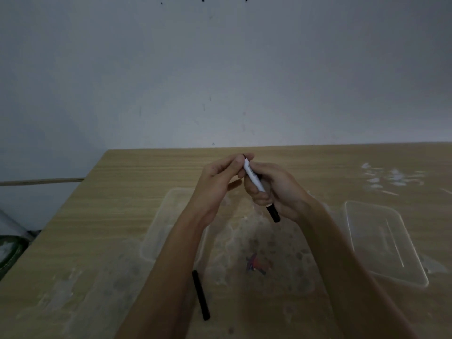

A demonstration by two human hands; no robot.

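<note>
Above the counter [122,192] | right hand [276,189], grip clamped round a white marker [253,178], steadies the barrel | left hand [220,177], grip pinching its top end, likely working the cap

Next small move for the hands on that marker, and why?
Likely pull the left hand away along the marker: it pinches the top end while the right hand grips the white barrel. Whether a cap sits there is hidden.

Marker [254,178] held between my left hand [220,177] and right hand [276,189], above the table [122,192]. Loose pen [201,295] lies left of marker, nearer me. Tub [156,216] left of marker, lid [386,241] right, both on table.
</note>
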